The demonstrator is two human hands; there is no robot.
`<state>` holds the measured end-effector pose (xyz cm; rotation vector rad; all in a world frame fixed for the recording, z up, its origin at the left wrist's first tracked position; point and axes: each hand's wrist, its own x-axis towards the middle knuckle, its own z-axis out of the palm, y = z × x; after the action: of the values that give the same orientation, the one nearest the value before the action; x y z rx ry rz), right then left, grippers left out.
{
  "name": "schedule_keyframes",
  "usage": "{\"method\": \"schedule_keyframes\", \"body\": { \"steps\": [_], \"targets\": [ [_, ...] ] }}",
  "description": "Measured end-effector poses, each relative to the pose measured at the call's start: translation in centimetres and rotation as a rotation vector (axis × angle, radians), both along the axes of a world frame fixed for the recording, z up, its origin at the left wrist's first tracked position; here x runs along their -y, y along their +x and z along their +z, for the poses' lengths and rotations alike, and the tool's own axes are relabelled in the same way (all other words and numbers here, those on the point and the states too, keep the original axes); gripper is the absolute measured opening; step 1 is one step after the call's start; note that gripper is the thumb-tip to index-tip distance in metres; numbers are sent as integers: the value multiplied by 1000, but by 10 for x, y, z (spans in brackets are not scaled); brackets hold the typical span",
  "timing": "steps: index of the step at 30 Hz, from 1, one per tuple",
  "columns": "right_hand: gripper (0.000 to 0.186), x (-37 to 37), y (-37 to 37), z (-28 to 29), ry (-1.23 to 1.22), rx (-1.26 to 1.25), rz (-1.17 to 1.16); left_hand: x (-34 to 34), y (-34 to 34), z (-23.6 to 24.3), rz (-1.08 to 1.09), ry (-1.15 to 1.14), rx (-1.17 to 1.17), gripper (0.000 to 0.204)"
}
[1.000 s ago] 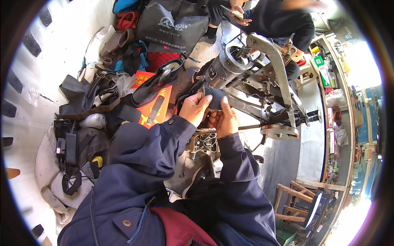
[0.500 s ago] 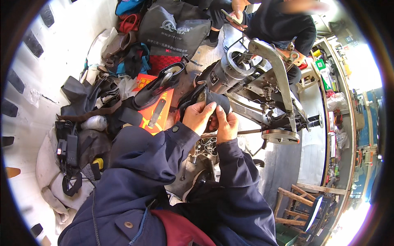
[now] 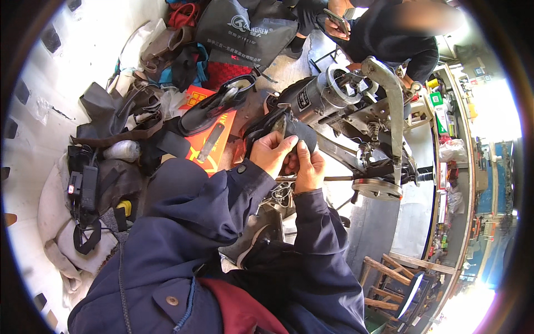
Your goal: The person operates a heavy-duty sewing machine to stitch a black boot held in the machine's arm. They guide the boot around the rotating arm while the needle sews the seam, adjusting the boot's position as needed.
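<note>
A black shoe [image 3: 299, 132] with a pale lining edge is pinched between my two hands, above the lower part of a metal machine. My left hand [image 3: 270, 154] closes thumb and fingers on its near left edge. Beside it, my right hand [image 3: 310, 168] grips the near right edge with thumb and bent fingers. The fingertips almost meet, and whatever lies between them is hidden. Another black shoe [image 3: 208, 111] rests on an orange box [image 3: 216, 153] to the left.
A hand-cranked sewing machine [image 3: 389, 92] with a handwheel [image 3: 378, 189] stands at right. Beyond it a person [image 3: 384, 39] holds a phone [image 3: 337, 22]. Cloth and leather scraps [image 3: 105, 117] pile up at left, below a black bag [image 3: 245, 33]. A wooden stool [image 3: 389, 284] is at lower right.
The view has shifted slightly, so the machine sits further right. Both hands keep their hold on the shoe with little change. The other person's phone has turned more upright.
</note>
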<state>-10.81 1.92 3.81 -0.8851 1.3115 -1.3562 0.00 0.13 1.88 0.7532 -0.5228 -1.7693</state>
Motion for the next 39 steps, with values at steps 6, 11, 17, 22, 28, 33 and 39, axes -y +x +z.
{"method": "schedule_keyframes", "body": {
  "steps": [6, 11, 17, 22, 28, 33, 39],
  "targets": [
    [27, -17, -51, 27, 232, -207, 181, 2, 1, -7, 12, -119, 184, 26],
    [34, -57, -153, 26, 479, -625, -62, 4, -1, -7, 41, -127, 153, 28],
    [51, -88, -233, -20, 537, -784, -456, 4, -5, -14, 50, -100, 112, 24],
    [27, -75, -231, -52, 476, -744, -317, 4, -2, -10, 39, -108, 138, 22],
    [16, -75, -193, -15, 314, -702, -262, 2, 0, -8, 51, -112, 196, 24],
    [10, -83, -224, 46, -50, -715, -432, 6, 0, -16, 58, -146, 232, 24],
    [22, -95, -317, 1, 130, -887, -710, 8, 2, -9, 38, -119, 132, 23]
  ]
}}
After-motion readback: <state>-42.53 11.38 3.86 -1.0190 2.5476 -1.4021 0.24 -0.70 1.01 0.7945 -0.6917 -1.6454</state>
